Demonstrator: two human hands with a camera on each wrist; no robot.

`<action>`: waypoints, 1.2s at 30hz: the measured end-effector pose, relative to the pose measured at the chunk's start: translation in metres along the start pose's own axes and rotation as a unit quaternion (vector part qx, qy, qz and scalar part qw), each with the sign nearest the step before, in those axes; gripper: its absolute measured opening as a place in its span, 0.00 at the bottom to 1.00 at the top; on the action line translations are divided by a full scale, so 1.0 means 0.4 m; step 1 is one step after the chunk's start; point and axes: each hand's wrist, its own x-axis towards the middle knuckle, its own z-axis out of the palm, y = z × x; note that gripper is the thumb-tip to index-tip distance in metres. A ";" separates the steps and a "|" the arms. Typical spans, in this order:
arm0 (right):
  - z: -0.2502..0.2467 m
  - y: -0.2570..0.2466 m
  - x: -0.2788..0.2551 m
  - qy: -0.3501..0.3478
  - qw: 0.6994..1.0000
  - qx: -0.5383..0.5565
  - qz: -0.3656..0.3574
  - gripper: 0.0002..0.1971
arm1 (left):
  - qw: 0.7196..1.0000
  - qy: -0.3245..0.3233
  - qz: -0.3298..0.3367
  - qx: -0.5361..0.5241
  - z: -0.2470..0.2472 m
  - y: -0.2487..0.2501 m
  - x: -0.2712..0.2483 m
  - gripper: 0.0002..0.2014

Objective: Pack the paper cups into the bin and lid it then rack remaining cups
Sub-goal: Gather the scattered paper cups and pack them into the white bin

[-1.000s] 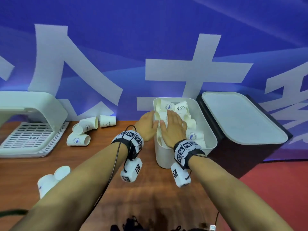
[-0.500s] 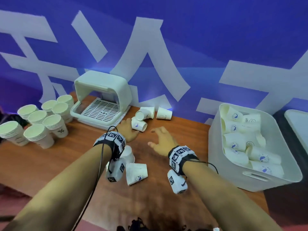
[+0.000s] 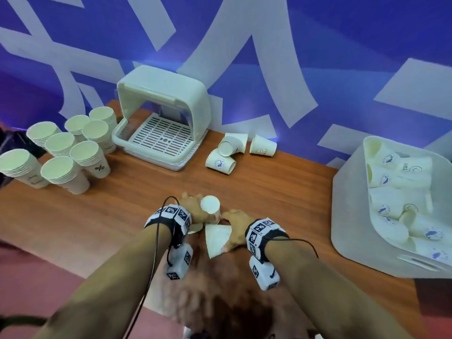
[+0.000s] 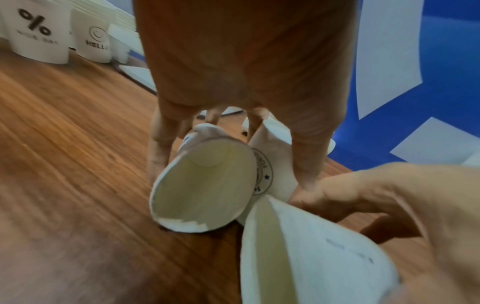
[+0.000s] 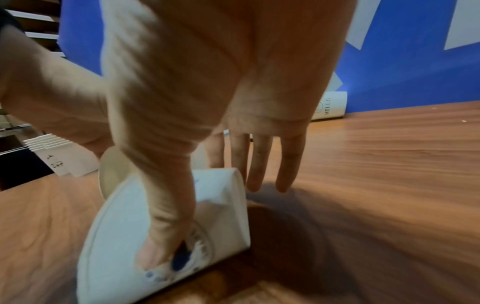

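Head view: the wooden table [image 3: 137, 211] carries, at far right, the white bin [image 3: 347, 216] full of paper cups lying on their sides, and at the far side the white rack [image 3: 161, 140], with stacked cups [image 3: 71, 152] left of it. Three loose cups [image 3: 234, 150] lie right of the rack. Near the middle, the left hand [image 3: 195, 211] grasps two cups [image 4: 205, 185]; the right hand [image 3: 236, 228] clasps a tipped cup [image 5: 166, 236], thumb on its side.

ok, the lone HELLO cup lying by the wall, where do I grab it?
Probably mid-body of the HELLO cup, from above: it lies on its side, apart from the cup pile, so fingers can straddle it. The backdrop crowds its far side.
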 end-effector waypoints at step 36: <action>-0.413 0.743 -0.545 0.502 0.765 0.326 0.240 0.32 | 0.937 0.181 0.292 -0.061 -0.057 0.741 -0.011 0.30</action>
